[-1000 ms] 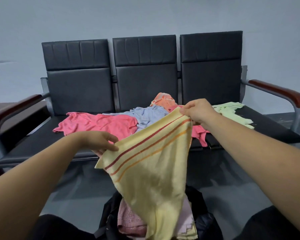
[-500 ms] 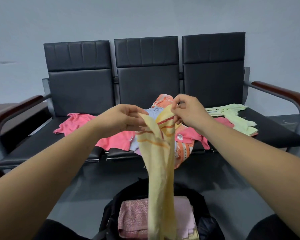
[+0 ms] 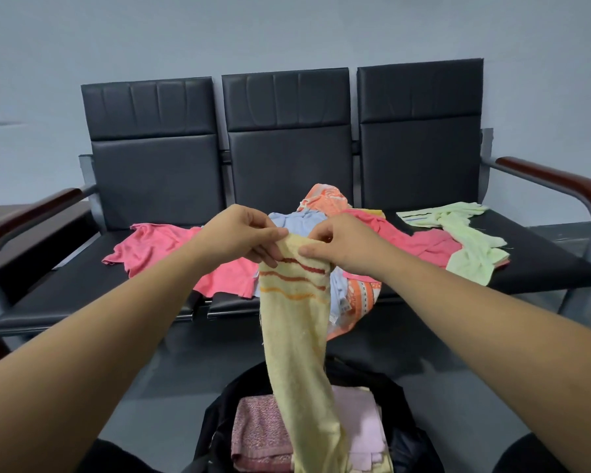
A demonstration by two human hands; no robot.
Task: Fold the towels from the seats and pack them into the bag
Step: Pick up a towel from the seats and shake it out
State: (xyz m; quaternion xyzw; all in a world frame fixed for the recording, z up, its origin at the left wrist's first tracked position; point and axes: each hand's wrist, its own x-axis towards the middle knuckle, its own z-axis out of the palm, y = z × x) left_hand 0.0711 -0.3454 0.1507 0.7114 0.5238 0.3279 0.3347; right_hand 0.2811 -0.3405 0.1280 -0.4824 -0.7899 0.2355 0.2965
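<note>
A yellow towel [image 3: 296, 336] with red and orange stripes hangs folded lengthwise in front of me. My left hand [image 3: 243, 233] and my right hand [image 3: 342, 242] both pinch its top edge, close together. Its lower end drops into the open black bag [image 3: 400, 435] on the floor, which holds folded pink towels [image 3: 260, 428]. On the black three-seat bench [image 3: 543, 268] lie a pink towel [image 3: 157, 247], a light blue one [image 3: 301, 220], an orange patterned one [image 3: 325, 196], another pink one [image 3: 423, 242] and a pale green one [image 3: 464, 240].
The bench has wooden armrests at left [image 3: 28, 213] and right [image 3: 553, 179] and stands against a grey wall. A grey floor lies between the bench and the bag. My dark-clothed knees flank the bag.
The hands have brought the towel's two top corners together, so the spread towel is now a narrow folded strip hanging over the bag.
</note>
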